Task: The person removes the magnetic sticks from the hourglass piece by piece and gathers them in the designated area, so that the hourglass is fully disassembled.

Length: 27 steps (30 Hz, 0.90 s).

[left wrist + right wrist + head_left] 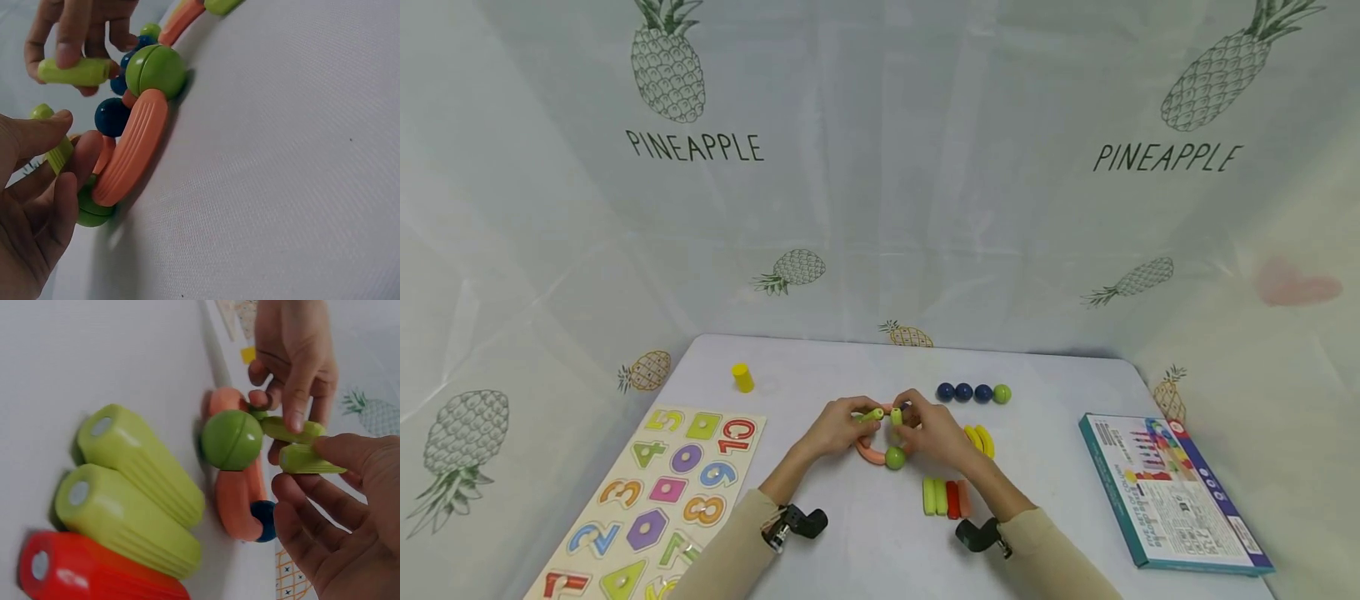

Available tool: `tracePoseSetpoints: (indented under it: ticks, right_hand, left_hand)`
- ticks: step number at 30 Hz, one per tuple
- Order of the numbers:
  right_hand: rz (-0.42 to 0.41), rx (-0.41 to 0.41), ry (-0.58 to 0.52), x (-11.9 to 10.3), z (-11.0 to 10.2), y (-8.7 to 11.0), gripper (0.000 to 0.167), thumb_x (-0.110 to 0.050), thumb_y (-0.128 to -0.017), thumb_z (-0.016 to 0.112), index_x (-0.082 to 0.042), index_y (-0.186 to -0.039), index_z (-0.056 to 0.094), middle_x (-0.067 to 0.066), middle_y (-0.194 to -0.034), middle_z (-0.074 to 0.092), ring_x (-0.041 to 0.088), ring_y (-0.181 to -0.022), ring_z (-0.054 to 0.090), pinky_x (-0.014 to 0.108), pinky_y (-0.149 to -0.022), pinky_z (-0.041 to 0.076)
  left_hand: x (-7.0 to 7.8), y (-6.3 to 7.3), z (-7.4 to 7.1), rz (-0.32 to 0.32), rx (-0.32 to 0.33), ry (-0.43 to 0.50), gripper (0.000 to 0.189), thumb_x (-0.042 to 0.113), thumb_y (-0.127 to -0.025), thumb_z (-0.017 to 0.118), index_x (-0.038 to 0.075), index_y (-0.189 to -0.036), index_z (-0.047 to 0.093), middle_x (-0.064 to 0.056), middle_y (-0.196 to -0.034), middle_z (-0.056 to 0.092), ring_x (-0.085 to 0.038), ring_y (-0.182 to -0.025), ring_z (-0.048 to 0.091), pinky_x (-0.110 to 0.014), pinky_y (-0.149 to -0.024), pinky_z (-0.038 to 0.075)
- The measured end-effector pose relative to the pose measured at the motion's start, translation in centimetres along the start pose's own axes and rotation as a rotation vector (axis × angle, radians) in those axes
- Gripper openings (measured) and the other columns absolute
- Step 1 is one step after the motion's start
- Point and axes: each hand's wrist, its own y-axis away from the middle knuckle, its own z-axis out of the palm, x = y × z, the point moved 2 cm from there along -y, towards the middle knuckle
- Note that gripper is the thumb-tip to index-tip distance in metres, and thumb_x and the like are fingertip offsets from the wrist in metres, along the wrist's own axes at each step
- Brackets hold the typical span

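Note:
Between thumb and fingers, my left hand (837, 427) pinches a yellow-green ribbed stick (59, 153), which slants upward. My right hand (936, 432) pinches a second yellow-green stick (309, 460), close to the first; in the right wrist view they nearly meet, and I cannot tell whether they touch. Below both hands lies a ring of curved orange pieces (134, 150) joined by balls, among them a green ball (895, 457) at the near side and a dark blue ball (112, 117). The fingers hide part of the ring in the head view.
Yellow-green, red and orange sticks (942, 497) lie in a row at front. Yellow curved pieces (986, 442) are beside my right wrist. Behind stand dark blue balls (964, 392) and a green one. A number puzzle board (673, 462), yellow cylinder (742, 377) and box (1180, 500) flank them.

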Motion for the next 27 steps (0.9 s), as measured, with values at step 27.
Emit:
tracePoseSetpoints:
  ticks: [27]
  right_hand:
    - [0.098, -0.305, 0.095, 2.2, -0.4, 2.5, 0.007, -0.025, -0.092, 0.074, -0.019, -0.095, 0.072, -0.011, -0.075, 0.064, 0.007, -0.063, 0.057, 0.024, -0.057, 0.047]
  left_hand:
    - [-0.7, 0.1, -0.6, -0.040, 0.176, -0.031, 0.025, 0.022, -0.095, 0.071, 0.014, -0.120, 0.070, -0.011, -0.111, 0.070, -0.011, -0.060, 0.064, -0.024, -0.054, 0.045]
